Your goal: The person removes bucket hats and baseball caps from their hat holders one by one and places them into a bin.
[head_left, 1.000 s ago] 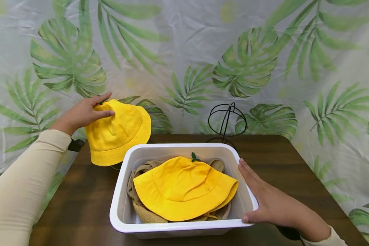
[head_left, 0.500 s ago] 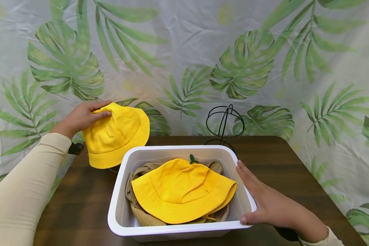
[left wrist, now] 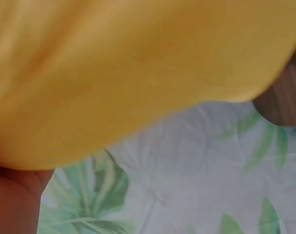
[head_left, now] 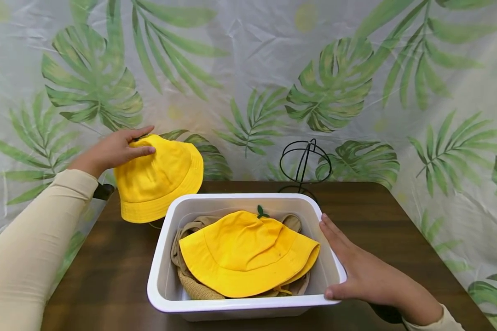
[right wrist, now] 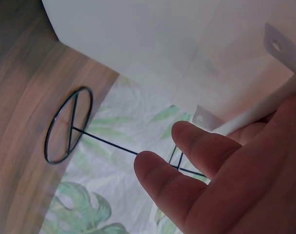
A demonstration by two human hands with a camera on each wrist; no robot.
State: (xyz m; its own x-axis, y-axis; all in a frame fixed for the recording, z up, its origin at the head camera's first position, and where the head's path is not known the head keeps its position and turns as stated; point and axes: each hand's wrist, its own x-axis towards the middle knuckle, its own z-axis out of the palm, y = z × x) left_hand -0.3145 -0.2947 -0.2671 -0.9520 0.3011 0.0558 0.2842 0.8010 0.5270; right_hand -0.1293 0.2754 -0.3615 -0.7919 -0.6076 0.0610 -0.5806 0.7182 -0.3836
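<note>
A yellow bucket hat (head_left: 161,177) stands at the table's left, its crown up and its brim down. My left hand (head_left: 112,151) holds it by the crown, thumb in front; some fingers are hidden behind the cloth. Its cloth fills much of the left wrist view, blurred. A white tub (head_left: 242,305) stands front and centre. At its right front corner my right hand (head_left: 366,273) grips the rim; two fingers hang outside the wall in the right wrist view. Inside the tub lies another yellow hat (head_left: 250,255) with a green leaf sprout (head_left: 262,212) on top.
Beige and tan items (head_left: 200,286) lie under the hat in the tub. A black wire hat stand (head_left: 302,168) rises behind the tub. Part of a thin stand leg shows below the left hat. A leaf-print cloth (head_left: 248,105) hangs behind the brown table (head_left: 381,216).
The left fingers and thumb draw closer together on the crown, then spread apart again. The hat, the tub and the right hand keep their places; the head view shifts slightly.
</note>
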